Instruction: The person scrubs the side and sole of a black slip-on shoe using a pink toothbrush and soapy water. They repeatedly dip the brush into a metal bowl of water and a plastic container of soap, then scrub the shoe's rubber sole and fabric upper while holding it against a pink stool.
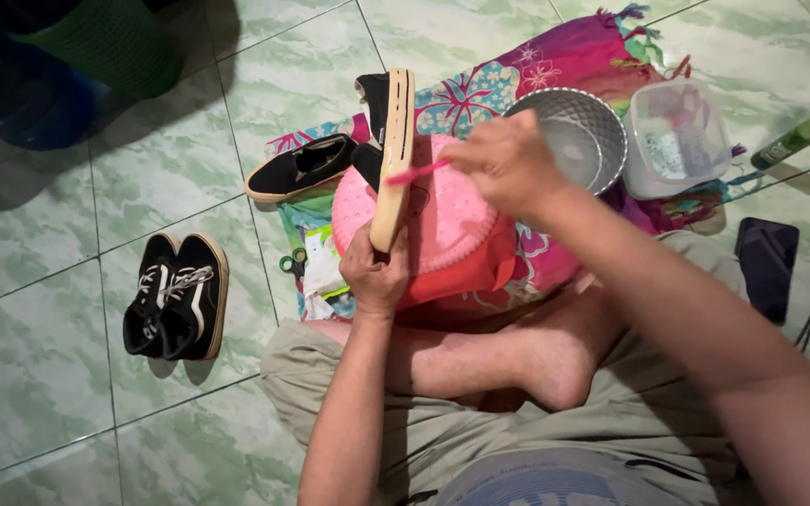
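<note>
A: Status on the hands?

B: Left hand (374, 274) grips the near end of a black slip-on shoe (388, 150), fingers wrapped tight round it. Shoe stands on edge, tan sole facing right, toe pointing far. It sits over an upturned pink basin (452, 225) right in front of the person's crossed legs.

A: Right?

B: Right hand (508, 164) is above the basin, fingers pressed together, pinching the handle of a pink brush (416, 172). Brush tip meets the sole's edge; looks like a toothbrush, but the head is too small to confirm.

A: Other shoes?

B: The matching slip-on (299, 167) lies on its side just left of the held one, on a floral cloth (517, 70). A pair of black lace-up sneakers (177, 295) sits on the green tiled floor (39, 365), well apart to the left.

A: Anything else around?

B: Metal bowl (578, 131) just right of the basin, far side. Clear plastic container (675, 136) beside that. Green bottle (799, 136) lying at far right. Dark phone (767, 264) on the floor near the right knee. Green-handled scissors (293, 262) left of the basin.
</note>
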